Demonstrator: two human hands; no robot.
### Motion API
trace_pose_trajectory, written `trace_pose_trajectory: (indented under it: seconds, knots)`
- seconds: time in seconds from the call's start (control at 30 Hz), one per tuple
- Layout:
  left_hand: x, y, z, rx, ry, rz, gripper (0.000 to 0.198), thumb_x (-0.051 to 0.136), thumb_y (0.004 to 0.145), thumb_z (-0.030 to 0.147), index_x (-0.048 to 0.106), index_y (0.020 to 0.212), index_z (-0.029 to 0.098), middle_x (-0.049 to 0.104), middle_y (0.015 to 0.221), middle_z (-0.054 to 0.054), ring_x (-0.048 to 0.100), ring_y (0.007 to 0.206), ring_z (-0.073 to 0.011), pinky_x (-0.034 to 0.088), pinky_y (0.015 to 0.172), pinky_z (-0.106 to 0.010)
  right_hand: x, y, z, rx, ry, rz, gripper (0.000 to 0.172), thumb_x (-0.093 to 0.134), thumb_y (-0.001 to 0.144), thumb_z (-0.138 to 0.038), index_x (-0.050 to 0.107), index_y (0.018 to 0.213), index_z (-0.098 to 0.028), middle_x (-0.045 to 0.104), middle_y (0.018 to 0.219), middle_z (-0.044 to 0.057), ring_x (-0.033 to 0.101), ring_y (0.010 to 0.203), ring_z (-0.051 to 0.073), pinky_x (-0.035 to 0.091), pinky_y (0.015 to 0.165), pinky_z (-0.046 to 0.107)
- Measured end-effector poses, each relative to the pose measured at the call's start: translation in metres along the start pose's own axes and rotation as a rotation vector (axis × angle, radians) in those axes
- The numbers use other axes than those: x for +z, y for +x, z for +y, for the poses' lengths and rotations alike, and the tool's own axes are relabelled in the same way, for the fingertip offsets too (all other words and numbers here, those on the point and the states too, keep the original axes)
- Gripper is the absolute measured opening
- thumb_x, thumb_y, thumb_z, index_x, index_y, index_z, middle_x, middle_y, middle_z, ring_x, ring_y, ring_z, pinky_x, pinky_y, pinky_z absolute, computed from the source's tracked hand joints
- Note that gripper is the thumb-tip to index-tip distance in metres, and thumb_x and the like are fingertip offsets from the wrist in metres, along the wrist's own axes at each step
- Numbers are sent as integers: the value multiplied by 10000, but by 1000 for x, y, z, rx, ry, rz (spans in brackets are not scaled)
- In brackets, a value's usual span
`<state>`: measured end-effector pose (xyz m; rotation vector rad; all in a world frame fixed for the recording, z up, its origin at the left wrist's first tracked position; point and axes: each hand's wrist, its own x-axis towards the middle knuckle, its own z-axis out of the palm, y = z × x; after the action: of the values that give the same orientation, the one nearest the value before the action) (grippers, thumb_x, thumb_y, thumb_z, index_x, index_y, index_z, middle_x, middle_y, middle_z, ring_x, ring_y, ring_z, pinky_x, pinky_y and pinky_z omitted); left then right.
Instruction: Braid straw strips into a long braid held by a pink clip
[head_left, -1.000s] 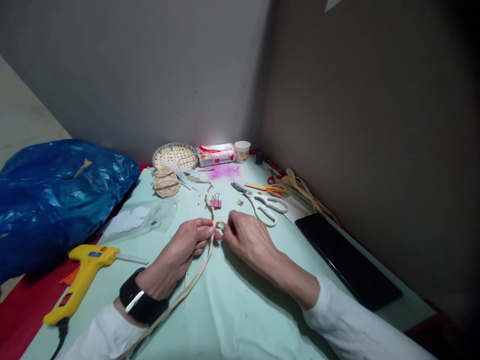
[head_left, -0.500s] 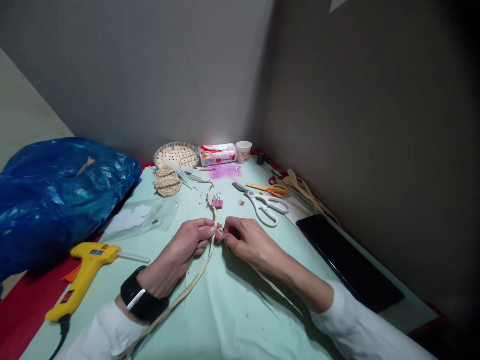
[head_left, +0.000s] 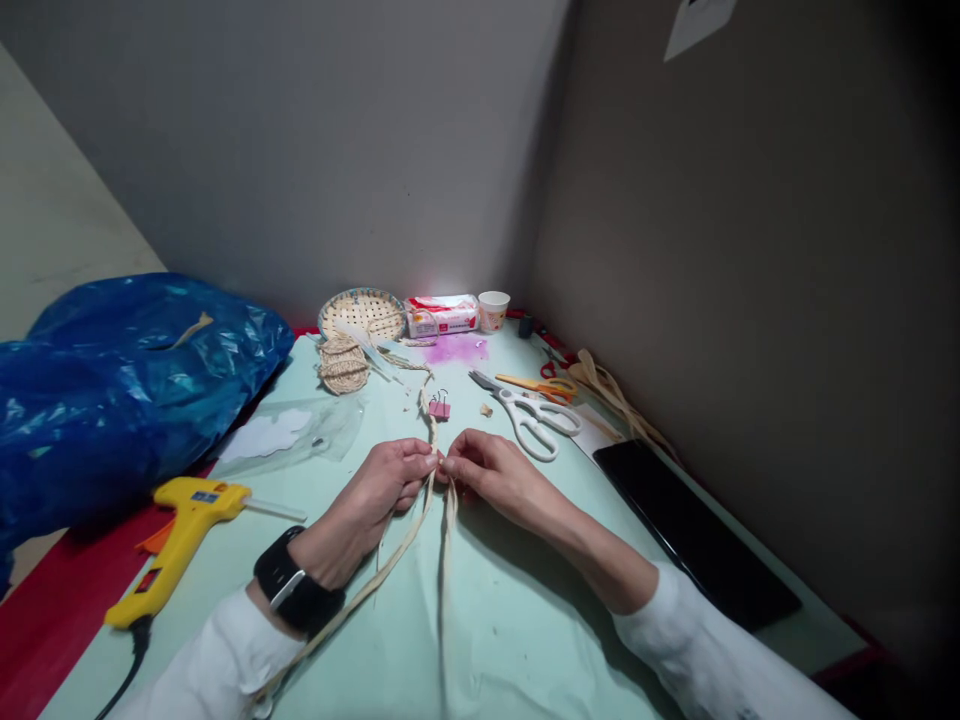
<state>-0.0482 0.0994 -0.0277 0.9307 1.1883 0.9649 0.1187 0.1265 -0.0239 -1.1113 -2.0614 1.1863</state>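
A pale straw braid runs down the middle of the green table, held at its far end by a pink binder clip. My left hand pinches the braid's near end between thumb and fingers. My right hand meets it fingertip to fingertip and pinches a loose straw strand that hangs toward me. Another long strand trails under my left wrist, which wears a black watch.
A yellow glue gun lies at the left, beside a blue plastic bag. White scissors and orange scissors lie right of the braid, a black tablet nearer. A woven tray, tissue pack and paper cup stand at the back.
My right hand has brought its strand from the right side round to the front of the braid; it now hangs straight toward me. The view has shifted slightly.
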Motion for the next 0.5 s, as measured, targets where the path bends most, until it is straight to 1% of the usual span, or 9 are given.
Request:
trace_pose_trajectory:
  seconds: [0.07, 0.13, 0.27, 0.37, 0.5]
  knots:
    - [0, 0, -1, 15, 16, 1, 192, 671, 686, 264, 524, 744, 154, 434, 567, 73, 205, 421, -22, 103, 418, -213, 3, 3, 3, 4, 19, 7, 150, 538, 868, -300, 582, 813, -167, 668, 715, 12, 537, 592, 107, 364, 562, 211]
    - [1, 0, -3, 28, 44, 5, 190, 657, 697, 278, 521, 750, 157, 433, 566, 71, 211, 422, -25, 108, 420, -213, 5, 5, 6, 17, 40, 10, 149, 576, 838, -301, 585, 793, -159, 670, 725, 20, 515, 593, 106, 355, 549, 208]
    - [4, 0, -3, 58, 124, 17, 187, 631, 718, 308, 513, 757, 168, 464, 554, 61, 222, 413, -33, 113, 417, -213, 3, 7, 10, 37, 77, -34, 151, 623, 792, -289, 620, 802, -138, 685, 739, 34, 515, 614, 112, 358, 554, 207]
    - [6, 0, -1, 70, 188, 16, 175, 613, 722, 314, 515, 757, 173, 487, 529, 56, 223, 401, -41, 122, 411, -213, 0, 6, 10, 11, 10, -43, 141, 609, 795, -267, 655, 809, -134, 690, 730, 33, 532, 626, 118, 357, 566, 210]
    - [7, 0, 2, 93, 266, 26, 160, 618, 693, 299, 524, 727, 174, 518, 510, 46, 260, 402, -52, 136, 415, -211, -7, 5, 6, -23, -72, -62, 154, 587, 807, -251, 686, 801, -133, 694, 714, 25, 527, 616, 114, 352, 562, 205]
